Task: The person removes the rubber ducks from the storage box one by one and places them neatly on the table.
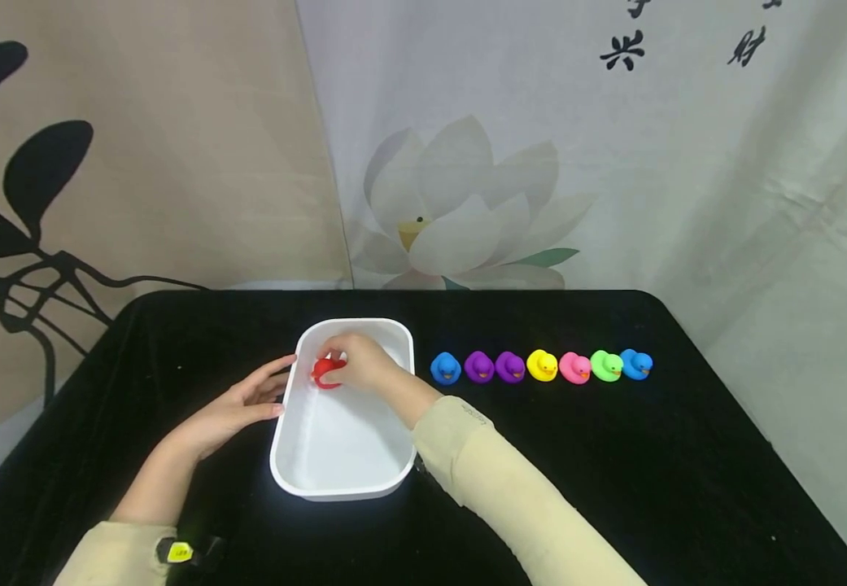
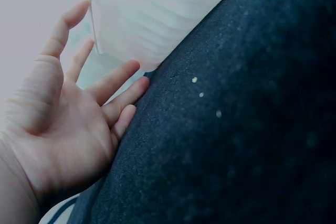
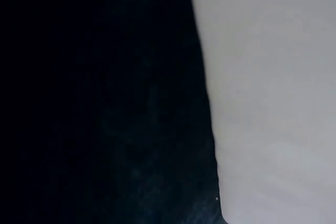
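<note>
A white rectangular tray (image 1: pixel 342 456) sits on the black cloth. Inside it, near its left wall, my right hand (image 1: pixel 361 363) holds a red rubber duck (image 1: pixel 324 376) between thumb and fingers, the hand covering part of the duck. My left hand (image 1: pixel 229 413) is spread beside the tray's left side, fingertips at the rim and wall. In the left wrist view the same left hand (image 2: pixel 79 114) has its fingers extended toward the white tray wall (image 2: pixel 152 19). The right wrist view shows no hand, only dark cloth and a pale surface.
Right of the tray, a row of rubber ducks stands on the black cloth (image 1: pixel 613 472): a blue duck (image 1: pixel 446 369) nearest, then purple, yellow, pink, green and another blue duck (image 1: pixel 637 365) at the far end. A printed curtain (image 1: pixel 247 163) hangs behind the table.
</note>
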### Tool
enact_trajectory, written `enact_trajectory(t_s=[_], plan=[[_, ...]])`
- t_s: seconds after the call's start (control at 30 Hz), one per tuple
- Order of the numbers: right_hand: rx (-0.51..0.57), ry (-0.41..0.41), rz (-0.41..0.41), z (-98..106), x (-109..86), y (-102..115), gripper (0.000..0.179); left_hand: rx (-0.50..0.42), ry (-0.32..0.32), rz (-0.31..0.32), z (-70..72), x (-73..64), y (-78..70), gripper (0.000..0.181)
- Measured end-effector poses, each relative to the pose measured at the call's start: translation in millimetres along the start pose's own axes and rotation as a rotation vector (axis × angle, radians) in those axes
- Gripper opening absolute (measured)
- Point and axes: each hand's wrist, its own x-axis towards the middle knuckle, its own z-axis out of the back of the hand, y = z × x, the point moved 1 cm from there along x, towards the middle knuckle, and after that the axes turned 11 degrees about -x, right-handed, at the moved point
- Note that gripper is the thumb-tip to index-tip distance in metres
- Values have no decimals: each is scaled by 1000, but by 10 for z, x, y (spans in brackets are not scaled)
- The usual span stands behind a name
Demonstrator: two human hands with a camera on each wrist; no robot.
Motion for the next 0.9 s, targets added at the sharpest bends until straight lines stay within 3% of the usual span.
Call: enact_trajectory(t_s=[0.43,0.9], plan=[[109,9,-3,61,-68,3,33,-2,5,5,-1,-7,26,72],[191,-88,54,254,-195,-3,34,-19,13,10,12,-7,2,71]])
